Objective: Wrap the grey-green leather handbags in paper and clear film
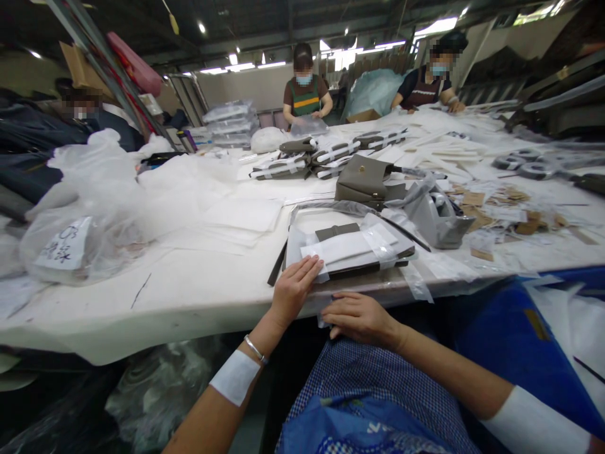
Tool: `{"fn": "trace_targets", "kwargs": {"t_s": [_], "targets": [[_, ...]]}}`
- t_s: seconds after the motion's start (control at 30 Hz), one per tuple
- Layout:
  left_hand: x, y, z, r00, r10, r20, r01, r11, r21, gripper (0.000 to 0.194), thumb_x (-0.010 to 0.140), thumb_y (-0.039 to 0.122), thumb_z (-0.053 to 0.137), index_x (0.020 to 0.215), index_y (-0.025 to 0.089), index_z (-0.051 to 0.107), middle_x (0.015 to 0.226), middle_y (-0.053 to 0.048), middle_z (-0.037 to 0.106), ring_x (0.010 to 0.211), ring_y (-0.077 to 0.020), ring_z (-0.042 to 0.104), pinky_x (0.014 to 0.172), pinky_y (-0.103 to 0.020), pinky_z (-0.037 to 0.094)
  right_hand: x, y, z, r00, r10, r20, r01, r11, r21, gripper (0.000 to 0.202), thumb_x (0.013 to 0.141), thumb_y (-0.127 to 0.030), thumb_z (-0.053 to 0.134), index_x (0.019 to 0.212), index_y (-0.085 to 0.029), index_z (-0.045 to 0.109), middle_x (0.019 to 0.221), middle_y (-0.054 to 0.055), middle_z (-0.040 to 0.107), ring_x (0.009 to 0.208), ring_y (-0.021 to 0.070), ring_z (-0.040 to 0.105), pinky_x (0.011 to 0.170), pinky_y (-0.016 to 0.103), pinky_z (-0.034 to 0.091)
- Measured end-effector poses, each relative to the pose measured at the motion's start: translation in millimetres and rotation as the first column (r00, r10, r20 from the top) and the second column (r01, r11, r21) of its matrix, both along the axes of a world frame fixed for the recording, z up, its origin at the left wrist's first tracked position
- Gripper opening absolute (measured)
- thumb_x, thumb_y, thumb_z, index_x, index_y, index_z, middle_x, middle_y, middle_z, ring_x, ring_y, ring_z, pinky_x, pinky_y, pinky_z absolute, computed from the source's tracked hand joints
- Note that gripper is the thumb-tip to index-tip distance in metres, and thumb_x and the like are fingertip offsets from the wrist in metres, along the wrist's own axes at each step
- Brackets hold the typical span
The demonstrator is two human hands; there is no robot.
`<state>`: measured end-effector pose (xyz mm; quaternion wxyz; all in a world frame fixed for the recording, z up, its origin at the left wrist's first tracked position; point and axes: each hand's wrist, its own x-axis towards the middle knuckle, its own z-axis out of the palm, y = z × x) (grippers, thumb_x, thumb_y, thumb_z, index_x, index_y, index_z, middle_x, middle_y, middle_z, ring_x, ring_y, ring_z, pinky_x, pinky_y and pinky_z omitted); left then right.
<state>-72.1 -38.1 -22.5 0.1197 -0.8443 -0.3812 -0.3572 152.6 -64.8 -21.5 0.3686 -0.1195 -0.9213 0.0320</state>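
A dark grey-brown handbag (338, 232) lies on the table in front of me, partly covered with white paper sheets (352, 247) and strips of clear tape (384, 244). My left hand (297, 282) rests flat on the near left corner of this wrapping, fingers stretched out and close together. Just below the table edge, my right hand (362, 318) has its fingers curled, and a small translucent piece of tape (323, 320) shows at their tips. Another tape strip (418, 284) hangs over the edge to the right.
Behind the wrapped bag stand a grey-brown handbag (363, 178) and a grey one (437, 214). Paper sheets (236, 217) and a plastic sack (89, 239) lie left; brown tags (508, 205) scatter right. A blue bin (505, 340) stands below. Co-workers (307, 94) work across the table.
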Motion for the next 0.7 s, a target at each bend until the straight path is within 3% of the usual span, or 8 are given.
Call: {"fn": "trace_targets", "kwargs": {"t_s": [0.07,0.17,0.23,0.47,0.7], "targets": [[-0.1,0.1,-0.6,1.000,-0.007,0.004,0.007,1.000,0.000,0.055,0.094,0.011,0.055,0.146,0.022,0.043,0.141,-0.008,0.058,0.132,-0.0226,0.052,0.107,-0.041,0.050,4.3,3.1,10.4,0.997,-0.060,-0.040,0.061,0.998,0.020,0.027,0.092,-0.034,0.065,0.117,-0.022,0.066,0.108,0.005,0.075,0.100,0.0167,0.069,0.101,0.038,0.051],[-0.2,0.5,-0.7,1.000,-0.008,0.009,0.008,1.000,0.025,0.054,0.094,0.012,0.057,0.145,0.021,0.044,0.140,-0.008,0.058,0.132,-0.0230,0.052,0.107,-0.041,0.049,3.8,16.6,22.3,0.965,-0.254,-0.068,0.261,0.956,0.137,0.030,0.094,-0.018,0.061,0.123,-0.022,0.064,0.114,0.006,0.073,0.108,0.0185,0.065,0.103,0.039,0.048],[-0.1,1.1,-0.8,1.000,-0.008,0.010,0.007,0.999,0.043,0.053,0.094,0.013,0.058,0.144,0.020,0.045,0.139,-0.009,0.059,0.132,-0.0231,0.052,0.108,-0.041,0.049,-1.0,29.3,26.6,0.948,-0.317,-0.030,0.316,0.922,0.224,0.031,0.095,-0.012,0.055,0.124,-0.019,0.064,0.115,0.007,0.072,0.109,0.0205,0.062,0.102,0.040,0.046],[-0.7,2.7,0.6,0.998,-0.035,0.057,0.035,0.999,-0.004,0.050,0.093,0.015,0.059,0.142,0.022,0.048,0.138,-0.008,0.060,0.130,-0.0226,0.055,0.108,-0.042,0.050,-11.5,51.4,31.6,0.960,-0.279,-0.001,0.268,0.921,0.282,0.023,0.097,-0.017,0.054,0.108,-0.024,0.071,0.092,0.002,0.073,0.086,0.0186,0.061,0.081,0.035,0.046],[-12.1,-6.5,31.6,0.987,-0.145,0.068,0.158,0.947,-0.278,0.060,0.092,0.035,0.063,0.147,0.021,0.042,0.145,-0.010,0.053,0.136,-0.0247,0.048,0.113,-0.042,0.044,-4.4,56.1,19.9,0.981,-0.188,0.036,0.172,0.947,0.272,0.029,0.098,-0.019,0.054,0.122,-0.028,0.066,0.096,0.001,0.073,0.085,0.0167,0.060,0.080,0.033,0.047]]}}
